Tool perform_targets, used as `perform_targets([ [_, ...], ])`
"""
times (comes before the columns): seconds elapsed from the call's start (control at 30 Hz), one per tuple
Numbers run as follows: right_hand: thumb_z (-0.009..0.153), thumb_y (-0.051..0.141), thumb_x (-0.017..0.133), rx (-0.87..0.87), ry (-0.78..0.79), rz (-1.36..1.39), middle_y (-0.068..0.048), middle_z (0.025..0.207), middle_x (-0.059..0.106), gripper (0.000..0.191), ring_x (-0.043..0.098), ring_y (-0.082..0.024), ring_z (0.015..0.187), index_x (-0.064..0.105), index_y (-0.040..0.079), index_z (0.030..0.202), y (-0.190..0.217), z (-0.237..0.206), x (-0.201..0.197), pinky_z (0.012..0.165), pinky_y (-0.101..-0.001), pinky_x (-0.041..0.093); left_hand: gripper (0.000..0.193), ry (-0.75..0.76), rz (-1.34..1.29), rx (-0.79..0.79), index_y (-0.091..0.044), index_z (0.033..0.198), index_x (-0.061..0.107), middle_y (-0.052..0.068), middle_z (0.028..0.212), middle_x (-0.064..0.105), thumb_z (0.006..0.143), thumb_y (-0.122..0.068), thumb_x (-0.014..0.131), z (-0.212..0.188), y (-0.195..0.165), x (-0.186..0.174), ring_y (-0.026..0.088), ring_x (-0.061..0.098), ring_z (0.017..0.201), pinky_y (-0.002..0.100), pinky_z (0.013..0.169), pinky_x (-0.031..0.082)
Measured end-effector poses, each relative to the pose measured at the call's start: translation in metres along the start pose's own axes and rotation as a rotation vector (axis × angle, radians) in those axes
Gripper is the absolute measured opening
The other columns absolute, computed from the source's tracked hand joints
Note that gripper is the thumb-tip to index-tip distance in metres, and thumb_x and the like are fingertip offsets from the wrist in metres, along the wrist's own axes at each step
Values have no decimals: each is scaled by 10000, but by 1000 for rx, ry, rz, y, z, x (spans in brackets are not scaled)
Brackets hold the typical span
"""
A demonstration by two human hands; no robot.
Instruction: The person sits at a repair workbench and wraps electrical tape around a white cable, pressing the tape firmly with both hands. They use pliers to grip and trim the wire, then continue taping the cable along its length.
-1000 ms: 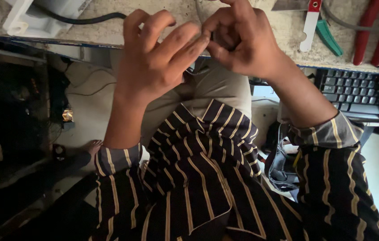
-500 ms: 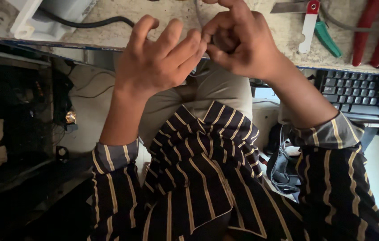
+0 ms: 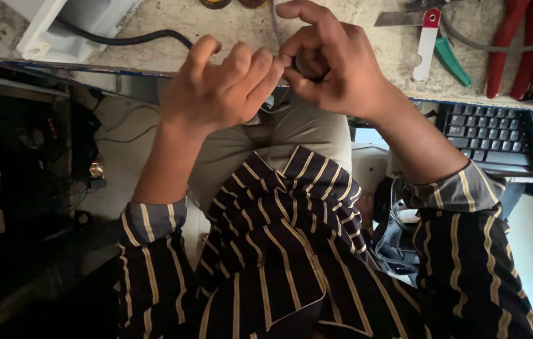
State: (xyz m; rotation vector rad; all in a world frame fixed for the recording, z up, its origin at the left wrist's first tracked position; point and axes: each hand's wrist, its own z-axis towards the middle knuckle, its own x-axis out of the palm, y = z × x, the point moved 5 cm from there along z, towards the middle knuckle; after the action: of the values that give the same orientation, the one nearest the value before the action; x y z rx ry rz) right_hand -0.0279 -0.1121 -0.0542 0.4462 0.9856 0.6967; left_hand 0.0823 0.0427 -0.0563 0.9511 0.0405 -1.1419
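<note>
Head view: right hand (image 3: 335,66) pinching a small dark item (image 3: 309,68), prob.; left hand (image 3: 219,94) curled, empty.

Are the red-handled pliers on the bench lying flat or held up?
Lying flat. The red-handled pliers rest on the pale stone benchtop at the top right, apart from both hands, beside the green-handled tool.
</note>
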Motion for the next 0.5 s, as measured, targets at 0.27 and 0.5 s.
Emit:
perform_targets([
  [0.27,931,-118,773,-43,-16,-57,-28,926,696,695,484,-69,574,386,15,1493,2,2,-1,578,-216,415,98,132,-386,-366,-151,893,594,-18,984,561,965,-190,647,11,6,10,198,510,1068,468,995,354],
  [0.5,978,-124,763,-31,-24,0,-30,951,699,679,466,-56,561,366,22,1509,1,-1,-3,567,-201,396,176,-37,-698,-456,-98,988,697,2,1079,635,951,-241,793,12,30,-10,264,498,1057,478,916,361],
])
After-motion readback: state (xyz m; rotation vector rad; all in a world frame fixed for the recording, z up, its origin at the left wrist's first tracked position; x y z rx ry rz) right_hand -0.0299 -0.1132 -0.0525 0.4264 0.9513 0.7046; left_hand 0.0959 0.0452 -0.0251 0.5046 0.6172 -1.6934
